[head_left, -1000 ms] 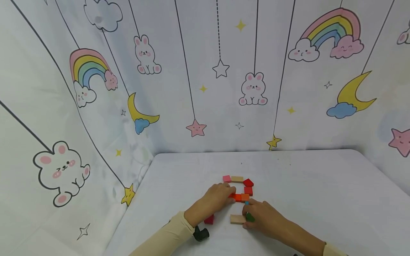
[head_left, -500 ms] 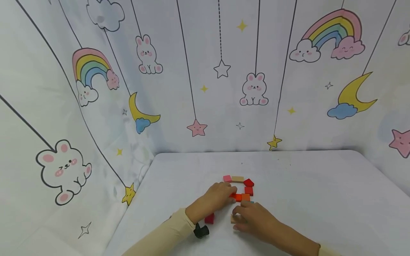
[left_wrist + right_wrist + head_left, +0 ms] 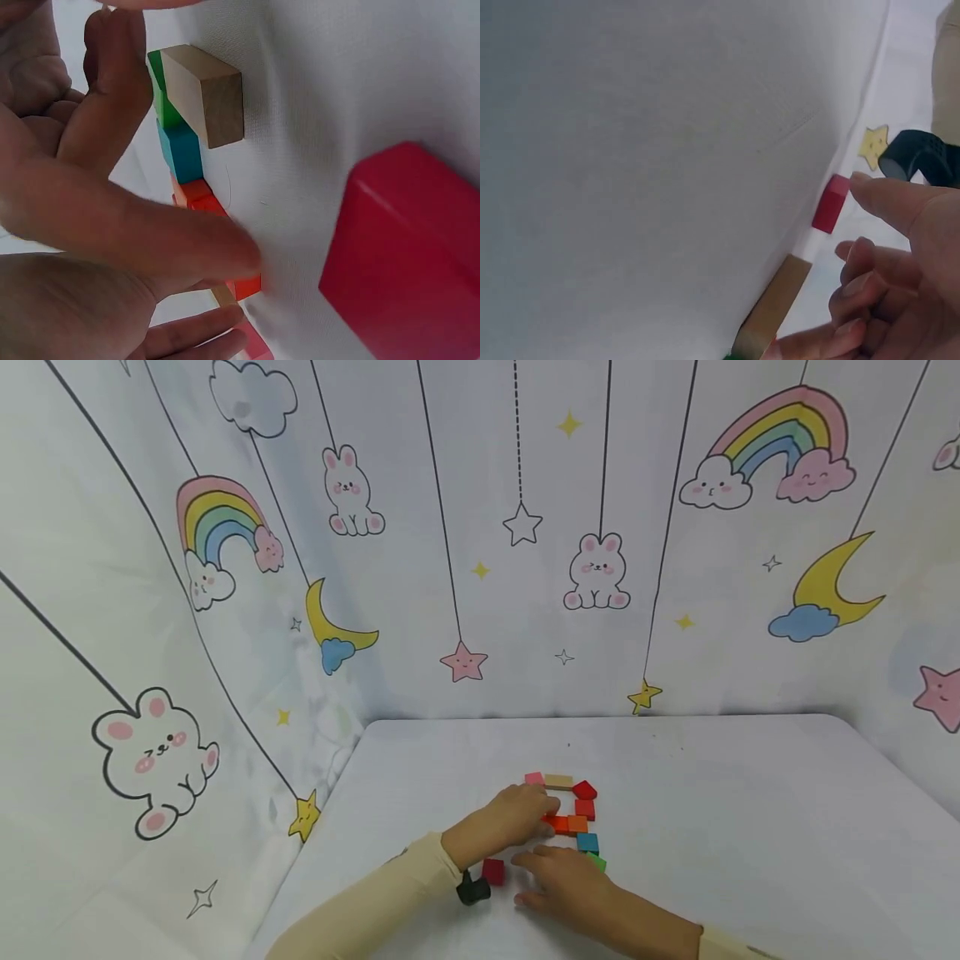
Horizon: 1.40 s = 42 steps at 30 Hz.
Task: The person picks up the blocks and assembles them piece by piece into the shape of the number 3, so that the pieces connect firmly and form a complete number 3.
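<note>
My left hand (image 3: 512,817) stays at the middle row of coloured toy blocks. Its thumb and fingers lie on both sides of a red-orange block (image 3: 246,288), seemingly pinching it. Low over the table, my right hand (image 3: 573,883) has its fingers spread and nothing between them. Its fingertips point at a separate dark red block (image 3: 492,871), with a gap between. Below the orange block (image 3: 577,824) come a blue block (image 3: 587,842) and a green block (image 3: 597,862). A plain wooden block (image 3: 204,94) beside the green ones is hidden by my right hand in the head view.
Above the middle row, a pink block (image 3: 533,778), a wooden block (image 3: 558,782), a red pointed block (image 3: 585,790) and a red block (image 3: 584,810) form a curve. A dark wrist device (image 3: 473,890) sits below my left forearm. A patterned cloth (image 3: 405,568) hangs behind the table.
My right hand has left the green and wooden blocks and moved left towards the dark red block. My left hand keeps its place at the red-orange block. The camera view has shifted slightly.
</note>
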{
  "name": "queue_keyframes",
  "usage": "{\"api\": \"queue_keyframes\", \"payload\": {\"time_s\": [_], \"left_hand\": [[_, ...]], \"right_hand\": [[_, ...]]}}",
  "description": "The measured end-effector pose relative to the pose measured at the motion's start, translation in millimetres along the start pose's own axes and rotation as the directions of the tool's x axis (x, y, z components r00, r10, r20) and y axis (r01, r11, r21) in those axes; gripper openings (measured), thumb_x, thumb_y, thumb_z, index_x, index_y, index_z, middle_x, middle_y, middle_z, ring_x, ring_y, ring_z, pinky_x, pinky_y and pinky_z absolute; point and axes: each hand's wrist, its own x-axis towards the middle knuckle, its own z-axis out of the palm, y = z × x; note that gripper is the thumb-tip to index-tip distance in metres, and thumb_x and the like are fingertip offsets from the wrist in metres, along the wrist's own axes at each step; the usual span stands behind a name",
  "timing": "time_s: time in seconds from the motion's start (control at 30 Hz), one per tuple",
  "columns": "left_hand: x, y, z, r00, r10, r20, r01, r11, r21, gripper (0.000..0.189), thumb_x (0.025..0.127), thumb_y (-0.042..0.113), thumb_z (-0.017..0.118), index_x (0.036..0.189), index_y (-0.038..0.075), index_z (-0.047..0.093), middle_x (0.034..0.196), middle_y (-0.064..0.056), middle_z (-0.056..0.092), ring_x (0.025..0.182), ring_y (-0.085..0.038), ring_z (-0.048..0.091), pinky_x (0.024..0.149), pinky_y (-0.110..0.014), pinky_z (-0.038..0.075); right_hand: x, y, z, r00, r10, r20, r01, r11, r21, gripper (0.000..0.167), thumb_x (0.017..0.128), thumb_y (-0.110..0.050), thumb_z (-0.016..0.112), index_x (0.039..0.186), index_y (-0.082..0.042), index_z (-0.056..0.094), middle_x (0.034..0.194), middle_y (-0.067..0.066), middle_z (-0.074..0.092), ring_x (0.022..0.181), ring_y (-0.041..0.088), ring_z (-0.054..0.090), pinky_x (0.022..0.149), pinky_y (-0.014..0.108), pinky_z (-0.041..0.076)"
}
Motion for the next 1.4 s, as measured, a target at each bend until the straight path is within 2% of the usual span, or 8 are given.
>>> {"api": "queue_keyframes", "payload": {"time_s": [0.27, 0.5, 0.7, 0.93, 1.17, 1.3, 1.4], "left_hand": [[1.6, 0.5, -0.4, 0.999, -0.011, 0.047, 0.013, 0.999, -0.043, 0.020, 0.095, 0.032, 0.081, 0.111, 0.022, 0.075, 0.097, 0.007, 0.068, 0.085, -0.007, 0.055, 0.076, -0.023, 0.052], [1.9, 2.1, -3.5, 0.997, -0.019, 0.070, 0.022, 0.999, -0.044, 0.017, 0.096, 0.031, 0.080, 0.108, 0.022, 0.073, 0.094, 0.007, 0.065, 0.084, -0.007, 0.054, 0.074, -0.022, 0.051], [2.9, 4.1, -4.9, 0.995, -0.028, 0.092, 0.033, 0.998, -0.059, 0.017, 0.095, 0.031, 0.081, 0.108, 0.022, 0.074, 0.093, 0.007, 0.066, 0.083, -0.007, 0.054, 0.075, -0.022, 0.052], [7.4, 2.4, -1.8, 0.994, -0.034, 0.105, 0.037, 0.999, -0.032, 0.021, 0.095, 0.032, 0.081, 0.113, 0.023, 0.074, 0.099, 0.008, 0.068, 0.087, -0.007, 0.056, 0.078, -0.023, 0.054], [8.4, 0.5, 1.1, 0.993, -0.039, 0.109, 0.044, 0.998, -0.043, 0.022, 0.096, 0.032, 0.080, 0.116, 0.024, 0.074, 0.102, 0.008, 0.068, 0.090, -0.007, 0.057, 0.080, -0.024, 0.055], [8.2, -1.7, 1.0, 0.993, -0.039, 0.107, 0.043, 0.998, -0.036, 0.022, 0.096, 0.033, 0.079, 0.115, 0.024, 0.074, 0.100, 0.007, 0.068, 0.088, -0.007, 0.056, 0.077, -0.023, 0.054], [8.2, -3.9, -0.3, 0.994, -0.039, 0.102, 0.044, 0.998, -0.044, 0.019, 0.097, 0.033, 0.079, 0.112, 0.023, 0.073, 0.095, 0.008, 0.066, 0.085, -0.007, 0.055, 0.075, -0.022, 0.053]], "right_hand": [[12.7, -10, 6, 1.000, 0.009, 0.012, -0.009, 1.000, -0.006, 0.050, 0.083, -0.037, 0.090, 0.125, -0.017, 0.072, 0.103, -0.007, 0.075, 0.089, 0.012, 0.072, 0.077, 0.038, 0.064], [22.1, -12, 9, 0.999, -0.029, -0.028, 0.027, 0.998, -0.059, 0.040, 0.084, -0.034, 0.090, 0.115, -0.017, 0.071, 0.085, -0.011, 0.068, 0.077, 0.006, 0.066, 0.070, 0.031, 0.063], [26.4, -16, 14, 0.998, -0.030, -0.057, 0.025, 0.996, -0.080, 0.034, 0.084, -0.035, 0.090, 0.108, -0.017, 0.073, 0.072, -0.012, 0.060, 0.066, 0.005, 0.057, 0.062, 0.026, 0.058], [28.4, -19, 14, 0.997, -0.024, -0.073, 0.018, 0.996, -0.087, 0.031, 0.084, -0.034, 0.090, 0.102, -0.016, 0.072, 0.071, -0.012, 0.059, 0.064, 0.005, 0.053, 0.060, 0.024, 0.057], [27.4, -17, 12, 0.999, 0.011, -0.044, -0.014, 0.997, -0.081, 0.031, 0.084, -0.037, 0.090, 0.097, -0.015, 0.071, 0.066, -0.012, 0.055, 0.061, 0.005, 0.052, 0.059, 0.024, 0.056], [26.0, -14, 9, 0.999, 0.024, -0.025, -0.026, 0.997, -0.070, 0.031, 0.084, -0.037, 0.089, 0.091, -0.015, 0.069, 0.064, -0.011, 0.053, 0.060, 0.006, 0.050, 0.057, 0.023, 0.052], [24.7, -11, 6, 1.000, 0.017, -0.026, -0.018, 0.999, -0.050, 0.032, 0.084, -0.037, 0.090, 0.092, -0.015, 0.069, 0.067, -0.011, 0.056, 0.062, 0.005, 0.052, 0.061, 0.024, 0.054]]}}
